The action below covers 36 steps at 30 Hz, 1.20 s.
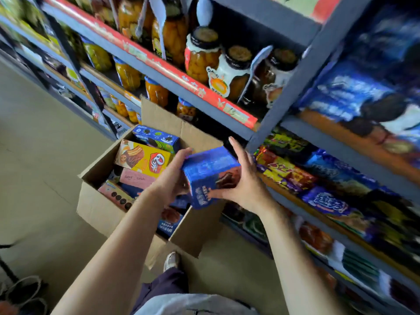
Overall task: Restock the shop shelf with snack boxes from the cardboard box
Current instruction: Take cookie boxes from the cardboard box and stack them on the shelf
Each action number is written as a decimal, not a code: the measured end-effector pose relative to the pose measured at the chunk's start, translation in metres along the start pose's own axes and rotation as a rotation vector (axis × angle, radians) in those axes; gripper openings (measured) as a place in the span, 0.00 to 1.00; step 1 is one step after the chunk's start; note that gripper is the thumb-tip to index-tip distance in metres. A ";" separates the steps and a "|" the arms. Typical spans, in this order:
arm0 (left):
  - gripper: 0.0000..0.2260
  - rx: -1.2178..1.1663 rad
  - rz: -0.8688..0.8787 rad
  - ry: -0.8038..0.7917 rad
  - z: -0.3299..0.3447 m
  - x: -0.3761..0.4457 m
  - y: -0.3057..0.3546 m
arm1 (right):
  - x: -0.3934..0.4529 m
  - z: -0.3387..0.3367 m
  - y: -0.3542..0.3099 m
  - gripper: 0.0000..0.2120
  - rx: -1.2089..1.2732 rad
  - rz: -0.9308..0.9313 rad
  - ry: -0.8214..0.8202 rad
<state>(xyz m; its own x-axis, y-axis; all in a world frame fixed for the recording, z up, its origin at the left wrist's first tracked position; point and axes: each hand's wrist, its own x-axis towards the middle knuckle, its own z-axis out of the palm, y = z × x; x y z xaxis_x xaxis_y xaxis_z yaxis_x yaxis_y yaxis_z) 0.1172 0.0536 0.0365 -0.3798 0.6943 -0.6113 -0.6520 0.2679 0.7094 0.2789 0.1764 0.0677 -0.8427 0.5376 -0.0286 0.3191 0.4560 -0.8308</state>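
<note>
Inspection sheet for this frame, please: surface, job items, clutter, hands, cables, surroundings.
Surface: beige floor; the open cardboard box stands on it beside the shelving.
Job's things: blue snack box held above the carton; yellow snack box, another blue box and pink boxes remain inside.
Clutter: shoes on the floor at lower left.
Hands: left hand and right hand grip the blue snack box from opposite sides.
Cables: nothing seen.
Surroundings: grey shelf rack; fruit jars on the upper shelf; snack packets on the right shelves, blurred.
</note>
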 end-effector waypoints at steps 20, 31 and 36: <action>0.32 0.546 0.769 -0.710 0.432 -0.129 -0.069 | -0.298 -0.345 0.089 0.38 0.403 0.064 0.409; 0.26 1.473 1.690 0.008 0.524 -0.097 -0.059 | -0.337 -0.446 0.111 0.46 0.288 -0.043 0.869; 0.36 1.787 1.369 0.119 0.535 -0.085 -0.065 | -0.315 -0.462 0.124 0.47 0.153 0.061 0.763</action>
<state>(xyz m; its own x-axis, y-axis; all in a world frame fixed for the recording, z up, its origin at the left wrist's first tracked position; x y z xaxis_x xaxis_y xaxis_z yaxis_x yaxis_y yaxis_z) 0.5432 0.3346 0.2300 -0.0123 0.9151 0.4031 0.9994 -0.0023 0.0356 0.7840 0.3913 0.2304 -0.2770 0.9229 0.2675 0.2451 0.3371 -0.9090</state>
